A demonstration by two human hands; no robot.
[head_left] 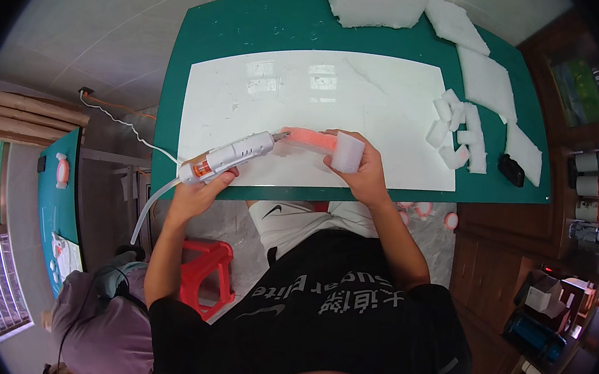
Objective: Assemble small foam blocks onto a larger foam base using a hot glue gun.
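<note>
My left hand [202,187] is wrapped round a white hot glue gun [235,154] with an orange part near its rear. A pale glue stick [146,215] curves out of its back end. The metal nozzle touches or nearly touches the far end of a pink strip [311,139]. That strip runs to a white block of fluffy padding [349,153], which my right hand [368,173] grips between thumb and fingers. Whether strip and block are one piece I cannot tell. Both hands are above the near part of a glossy white board [250,101].
The board lies on a green table [217,23]. Small white padding pieces [454,129] lie at its right, near a black object [510,170]. Larger padding sheets [487,82] are farther back. A white cord [130,127] trails left. A red stool [206,271] and another person [103,319] are at the lower left.
</note>
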